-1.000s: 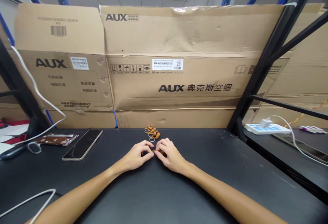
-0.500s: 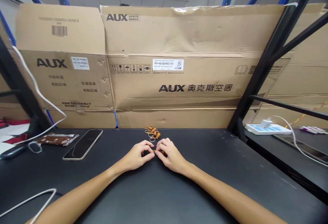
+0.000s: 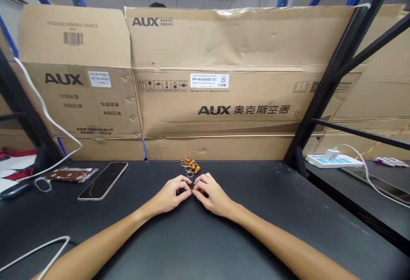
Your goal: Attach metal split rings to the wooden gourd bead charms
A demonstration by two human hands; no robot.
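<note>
My left hand (image 3: 173, 193) rests on the black table (image 3: 179, 241), thumb and fingertips drawn together in a pinch. Almost touching it, my right hand (image 3: 214, 194) curls its fingers around a small brown beaded keychain (image 3: 203, 191), mostly covered by the fingers. A thin yellowish end of it shows where the fingertips of both hands meet. Just beyond the hands lies a small pile of similar brown beaded keychains (image 3: 194, 168) with metal rings.
To the left lie a phone (image 3: 104, 181), a brown packet (image 3: 72, 174) and white cables (image 3: 60, 239). Large cardboard boxes (image 3: 218, 122) stand along the back edge. A black metal frame (image 3: 323, 92) rises at the right, beside a power strip (image 3: 347, 161).
The hands stay in almost the same place, with only slight shifts of the right fingers around the keychain. The whole view has moved by a few pixels.
</note>
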